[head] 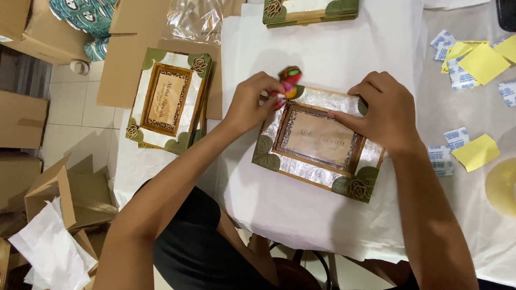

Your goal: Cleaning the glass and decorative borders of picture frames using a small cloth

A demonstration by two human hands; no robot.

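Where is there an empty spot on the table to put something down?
The white paper is bare between the top frame and the hands, and again below the middle frame toward the table edge. The right side is crowded with yellow notes, blue-white slips and a tape roll.

Left of centre, a second shell-and-leaf picture frame (169,101) on flat brown cardboard (123,66). Top edge, a third frame (311,7). Right on the worktop (324,216), yellow paper squares (483,62), blue-printed slips (458,137), a tape roll (511,188). On the floor, open cardboard boxes (67,195), crumpled white paper (54,252).
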